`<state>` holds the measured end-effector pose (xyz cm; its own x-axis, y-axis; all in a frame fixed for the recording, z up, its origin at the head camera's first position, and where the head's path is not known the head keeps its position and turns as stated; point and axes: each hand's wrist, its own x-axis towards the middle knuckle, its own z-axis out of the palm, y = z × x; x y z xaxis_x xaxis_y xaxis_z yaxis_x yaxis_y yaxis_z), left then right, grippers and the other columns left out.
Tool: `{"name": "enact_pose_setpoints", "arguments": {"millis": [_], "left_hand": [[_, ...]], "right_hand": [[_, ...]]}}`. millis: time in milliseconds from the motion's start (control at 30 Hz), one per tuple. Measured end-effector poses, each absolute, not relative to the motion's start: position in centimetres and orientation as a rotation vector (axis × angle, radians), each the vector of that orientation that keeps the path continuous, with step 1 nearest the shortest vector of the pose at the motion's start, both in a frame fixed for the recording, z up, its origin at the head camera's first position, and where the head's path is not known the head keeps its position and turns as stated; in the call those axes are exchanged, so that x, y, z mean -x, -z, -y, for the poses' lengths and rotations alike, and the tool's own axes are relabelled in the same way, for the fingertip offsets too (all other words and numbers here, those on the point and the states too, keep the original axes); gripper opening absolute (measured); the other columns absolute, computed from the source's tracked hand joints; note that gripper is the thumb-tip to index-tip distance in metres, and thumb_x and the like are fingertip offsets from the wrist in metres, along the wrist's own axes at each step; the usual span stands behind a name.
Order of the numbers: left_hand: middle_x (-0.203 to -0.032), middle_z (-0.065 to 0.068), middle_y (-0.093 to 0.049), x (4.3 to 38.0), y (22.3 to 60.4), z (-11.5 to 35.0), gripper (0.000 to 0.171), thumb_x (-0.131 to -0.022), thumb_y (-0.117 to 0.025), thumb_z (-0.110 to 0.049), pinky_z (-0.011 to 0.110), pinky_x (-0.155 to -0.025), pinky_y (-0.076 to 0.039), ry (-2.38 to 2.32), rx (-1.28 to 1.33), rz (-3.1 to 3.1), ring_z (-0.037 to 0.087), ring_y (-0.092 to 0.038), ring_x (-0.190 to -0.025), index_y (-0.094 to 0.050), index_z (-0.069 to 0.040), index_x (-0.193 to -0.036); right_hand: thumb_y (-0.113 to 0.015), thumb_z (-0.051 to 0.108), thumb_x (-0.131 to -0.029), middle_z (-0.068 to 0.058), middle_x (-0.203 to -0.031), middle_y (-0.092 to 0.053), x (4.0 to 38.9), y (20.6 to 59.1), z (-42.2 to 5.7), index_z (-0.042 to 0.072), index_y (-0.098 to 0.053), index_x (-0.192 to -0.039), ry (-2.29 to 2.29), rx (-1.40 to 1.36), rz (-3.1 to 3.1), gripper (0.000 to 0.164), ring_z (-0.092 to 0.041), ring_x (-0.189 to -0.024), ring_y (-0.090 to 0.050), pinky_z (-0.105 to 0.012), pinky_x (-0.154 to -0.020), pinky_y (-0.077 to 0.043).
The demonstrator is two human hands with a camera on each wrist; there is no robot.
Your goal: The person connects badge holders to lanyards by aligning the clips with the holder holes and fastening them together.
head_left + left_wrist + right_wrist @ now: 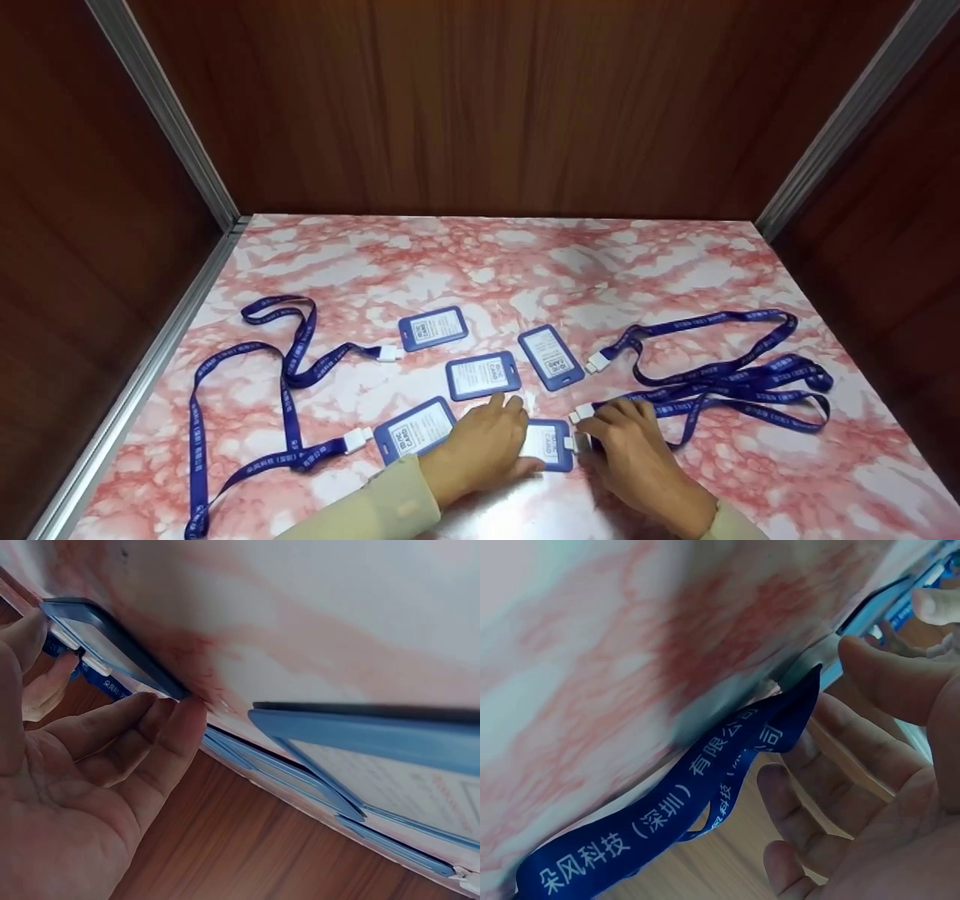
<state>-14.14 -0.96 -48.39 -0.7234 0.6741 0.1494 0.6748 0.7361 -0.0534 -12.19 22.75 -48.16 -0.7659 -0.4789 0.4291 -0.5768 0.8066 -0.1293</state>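
Card sits face up at the near side of the table, between the hands. Left hand grips it, thumb and fingertips at opposite edges. Right hand pinches the white clip at the card's slotted end. Step in hand, as judged: joining clip to card. Cannot tell whether the clip is through the slot. Next move probably calls for a steady card and careful seating of the clip.

4 more cards lie flat, unclipped: far card, middle card, right card, left card. Shape: rounded rectangle, stiff-looking blue frame, pale printed insert.

Strap at the right hand: flat, blue, smooth ribbon, white lettering, twisting near the clip. 4 other clips look like plastic, 2 at left, 2 at right. Table: red-and-white marbling, slight gloss. Wall: wood grain.
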Motion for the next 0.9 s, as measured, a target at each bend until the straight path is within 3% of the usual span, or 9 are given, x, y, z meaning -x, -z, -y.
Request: {"name": "enact_pose_setpoints", "arguments": {"millis": [300, 533, 900], "left_hand": [[-0.107, 0.006, -0.063, 14.4, 48.4, 1.2, 0.070, -0.093, -0.055, -0.071, 0.030, -0.075, -0.057, -0.014, 1.086, 2.708, 0.021, -0.059, -0.095, -0.068, -0.004, -0.111], [-0.118, 0.010, -0.065, 14.6, 48.4, 1.4, 0.069, -0.094, -0.057, -0.067, 0.033, -0.085, -0.056, 0.033, 1.072, 2.723, 0.025, -0.060, -0.104, -0.066, -0.003, -0.117], [-0.124, 0.012, -0.064, 14.7, 48.3, 1.7, 0.066, -0.094, -0.059, -0.065, 0.038, -0.087, -0.057, 0.112, 1.045, 2.774, 0.027, -0.061, -0.110, -0.065, -0.004, -0.118]], "right_hand": [[-0.090, 0.019, -0.069, 0.001, -0.089, -0.070, 12.3, 48.0, -23.1, 0.016, -0.076, -0.092, -0.365, -0.767, 2.600, 0.027, -0.023, -0.091, -0.060, -0.046, -0.083, -0.039], [-0.090, 0.018, -0.072, 0.004, -0.089, -0.069, 12.5, 47.9, -23.5, 0.018, -0.075, -0.092, -0.430, -0.775, 2.530, 0.025, -0.021, -0.090, -0.059, -0.046, -0.082, -0.037], [-0.092, 0.021, -0.074, 0.000, -0.094, -0.072, 12.6, 47.9, -24.2, 0.014, -0.076, -0.097, -0.432, -0.750, 2.529, 0.029, -0.026, -0.093, -0.061, -0.048, -0.083, -0.037]]}}
